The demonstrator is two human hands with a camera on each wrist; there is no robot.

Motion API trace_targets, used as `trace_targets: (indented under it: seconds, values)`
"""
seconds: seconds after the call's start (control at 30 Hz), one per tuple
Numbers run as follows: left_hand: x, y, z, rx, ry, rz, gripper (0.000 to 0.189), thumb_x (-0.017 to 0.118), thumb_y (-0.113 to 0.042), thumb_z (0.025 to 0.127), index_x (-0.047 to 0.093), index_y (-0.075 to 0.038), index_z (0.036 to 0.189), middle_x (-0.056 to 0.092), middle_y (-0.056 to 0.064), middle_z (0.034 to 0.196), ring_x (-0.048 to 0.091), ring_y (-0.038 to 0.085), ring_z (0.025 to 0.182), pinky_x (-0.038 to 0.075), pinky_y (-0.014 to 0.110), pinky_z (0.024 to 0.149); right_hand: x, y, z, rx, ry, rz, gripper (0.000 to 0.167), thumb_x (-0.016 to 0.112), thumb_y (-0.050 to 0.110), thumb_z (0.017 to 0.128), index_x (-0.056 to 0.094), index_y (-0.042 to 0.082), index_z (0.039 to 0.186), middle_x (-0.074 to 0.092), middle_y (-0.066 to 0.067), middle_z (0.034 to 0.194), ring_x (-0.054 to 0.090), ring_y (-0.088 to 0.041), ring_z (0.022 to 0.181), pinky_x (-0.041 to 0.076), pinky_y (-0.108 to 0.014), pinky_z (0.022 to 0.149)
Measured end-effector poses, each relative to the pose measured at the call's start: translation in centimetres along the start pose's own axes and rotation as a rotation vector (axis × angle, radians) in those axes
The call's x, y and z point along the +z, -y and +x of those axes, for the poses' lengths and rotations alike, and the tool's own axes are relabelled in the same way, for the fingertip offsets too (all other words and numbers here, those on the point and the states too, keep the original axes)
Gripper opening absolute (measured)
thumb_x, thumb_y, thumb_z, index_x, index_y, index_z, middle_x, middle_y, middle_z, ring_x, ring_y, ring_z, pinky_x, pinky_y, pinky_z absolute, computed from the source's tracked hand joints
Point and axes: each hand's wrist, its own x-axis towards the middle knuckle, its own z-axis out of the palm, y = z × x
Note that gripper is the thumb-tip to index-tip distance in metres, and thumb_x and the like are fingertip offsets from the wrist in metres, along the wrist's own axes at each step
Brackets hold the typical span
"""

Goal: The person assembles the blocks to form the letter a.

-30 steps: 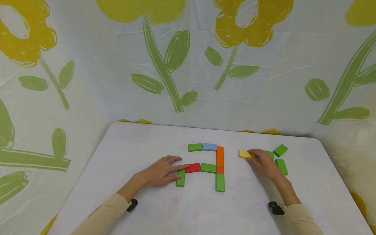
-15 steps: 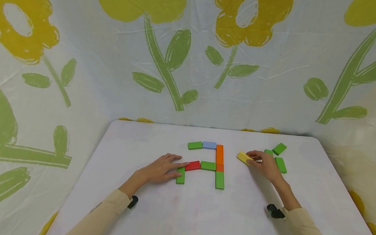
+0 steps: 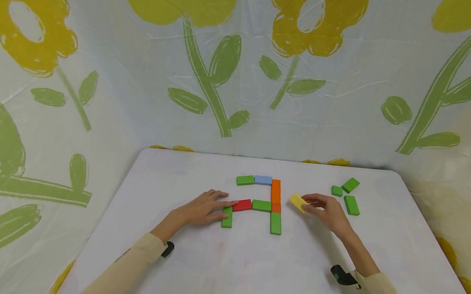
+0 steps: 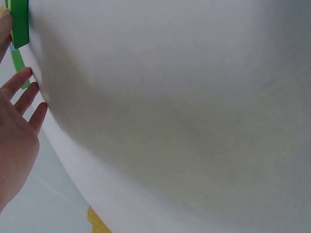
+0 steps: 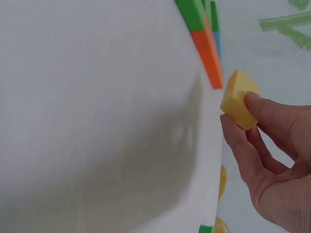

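My right hand [image 3: 329, 212] pinches a yellow block [image 3: 298, 203] between thumb and fingers, held tilted just right of the block figure; the right wrist view shows the yellow block [image 5: 238, 99] lifted off the table. With fingers spread, my left hand [image 3: 201, 209] rests at the figure's left side, touching a red block [image 3: 242, 205] and an upright-lying green block [image 3: 227, 217]. The figure continues with a green block [image 3: 262, 205], a small orange block [image 3: 276, 208], a long orange block [image 3: 275, 191], a lower green block [image 3: 275, 223], a blue block [image 3: 263, 180] and a top green block [image 3: 245, 180].
Three loose green pieces lie at the right: a small block [image 3: 337, 191], a slanted block [image 3: 351, 185] and a longer block [image 3: 352, 205]. The white table [image 3: 222, 269] ends at a flower-printed curtain [image 3: 331, 133] behind.
My right hand has picked up the yellow block, turned it and carried it left toward the orange column. The small green block it covered is now in full view. My left hand stays put.
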Motion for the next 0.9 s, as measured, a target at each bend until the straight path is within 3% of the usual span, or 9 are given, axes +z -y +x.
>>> trace_targets:
  seconds: [0.23, 0.4, 0.7, 0.9]
  values:
    - [-0.3, -0.2, 0.0, -0.001, -0.008, -0.024, 0.056, 0.057, -0.045, 0.104, 0.044, -0.031, 0.157, 0.043, 0.010, 0.157, 0.039, 0.032, 0.141, 0.036, 0.054, 0.114, 1.4, 2.0, -0.6, 0.016, 0.068, 0.074, 0.035, 0.078, 0.021, 0.093, 0.073, 0.006, 0.125, 0.073, -0.010, 0.115, 0.068, -0.029, 0.106, 0.054, -0.023, 0.083]
    - [-0.3, -0.2, -0.1, 0.026, -0.035, -0.040, 0.055, 0.059, -0.041, 0.104, 0.048, -0.026, 0.156, 0.045, 0.013, 0.154, 0.041, 0.034, 0.138, 0.037, 0.056, 0.112, 2.7, 3.2, -0.8, -0.019, 0.118, 0.116, 0.034, 0.077, 0.023, 0.094, 0.074, 0.006, 0.124, 0.073, -0.010, 0.119, 0.068, -0.028, 0.107, 0.056, -0.028, 0.088]
    - [-0.2, -0.2, 0.1, -0.032, 0.013, -0.017, 0.056, 0.055, -0.048, 0.105, 0.043, -0.033, 0.158, 0.041, 0.008, 0.158, 0.037, 0.031, 0.142, 0.037, 0.053, 0.115, 4.8, 5.1, -1.2, -0.074, 0.186, 0.157, 0.033, 0.078, 0.022, 0.093, 0.075, 0.006, 0.121, 0.074, -0.007, 0.115, 0.068, -0.023, 0.103, 0.056, -0.031, 0.090]
    - [-0.1, -0.2, 0.1, -0.035, 0.015, -0.007, 0.056, 0.055, -0.048, 0.105, 0.042, -0.034, 0.158, 0.041, 0.008, 0.158, 0.037, 0.030, 0.142, 0.036, 0.052, 0.115, 6.1, 5.9, -1.3, -0.110, 0.240, 0.171, 0.031, 0.078, 0.023, 0.093, 0.077, 0.008, 0.120, 0.074, -0.001, 0.109, 0.066, -0.019, 0.099, 0.057, -0.035, 0.091]
